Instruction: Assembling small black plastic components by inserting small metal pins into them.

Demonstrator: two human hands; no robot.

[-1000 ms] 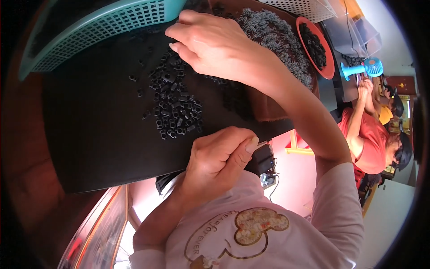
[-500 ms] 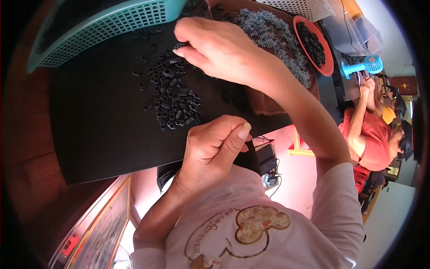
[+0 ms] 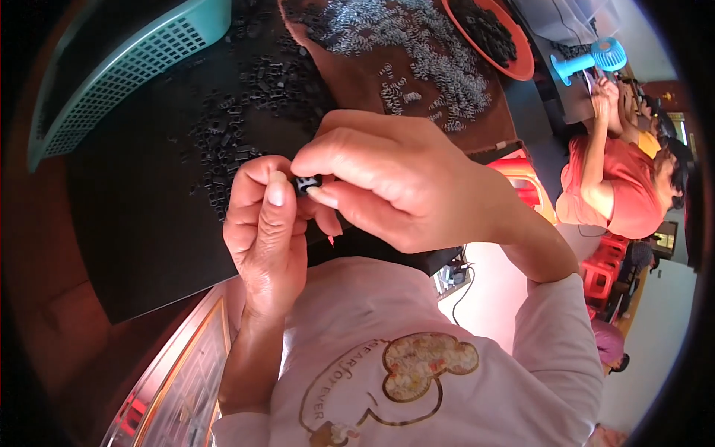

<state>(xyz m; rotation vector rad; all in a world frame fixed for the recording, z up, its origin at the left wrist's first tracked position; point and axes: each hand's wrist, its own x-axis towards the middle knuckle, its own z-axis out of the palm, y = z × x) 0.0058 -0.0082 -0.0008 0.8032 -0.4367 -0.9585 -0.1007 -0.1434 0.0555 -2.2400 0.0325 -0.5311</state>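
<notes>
We see only a sliver of the small black part (image 3: 306, 182), pinched between the left hand (image 3: 264, 223) and right hand (image 3: 395, 186), so its shape stays unclear. The teal basket (image 3: 126, 67) and orange dish (image 3: 514, 52) run off the top edge (the loose black pieces (image 3: 231, 134) are too small to tell apart)

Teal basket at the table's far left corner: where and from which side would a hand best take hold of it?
Probably the near rim of the teal basket, taken from above with fingers hooked over the edge. Its lattice wall faces the person and nothing lies against that side, while the far side runs out of view. Both the left hand and right hand are pinching a small black part.
</notes>
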